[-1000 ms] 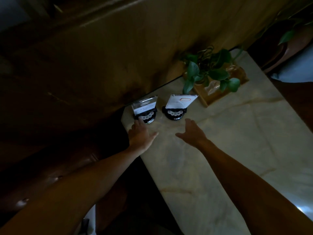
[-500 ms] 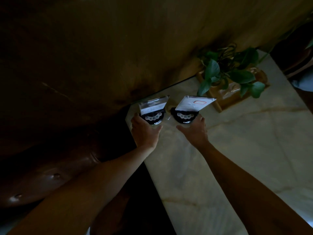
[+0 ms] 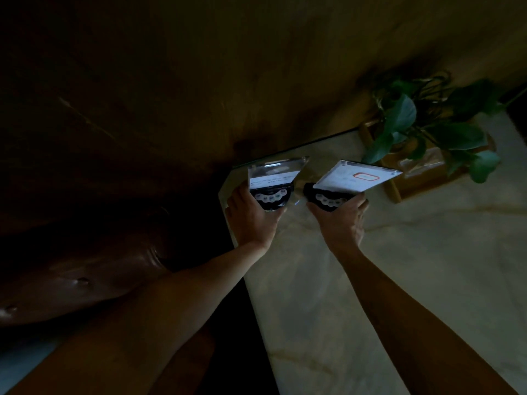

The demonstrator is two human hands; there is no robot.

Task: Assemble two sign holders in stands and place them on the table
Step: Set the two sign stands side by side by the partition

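Note:
Two clear sign holders stand in round black stands at the far left corner of the pale marble table (image 3: 413,280). The left sign holder (image 3: 273,173) sits in its black stand (image 3: 271,199), and my left hand (image 3: 251,220) is wrapped around that stand. The right sign holder (image 3: 359,178), with a red-outlined label, sits in its stand (image 3: 328,199), gripped from the near side by my right hand (image 3: 342,223). Whether the stands rest on the table or are slightly lifted, I cannot tell.
A leafy green plant (image 3: 433,129) in a wooden box (image 3: 419,178) stands just right of the right sign holder. A dark wooden wall (image 3: 256,67) rises behind the table. Brown leather seating (image 3: 85,275) lies left of the table edge.
Both hands reached forward from open above the table and closed around the two black stands. The camera moved closer to the holders.

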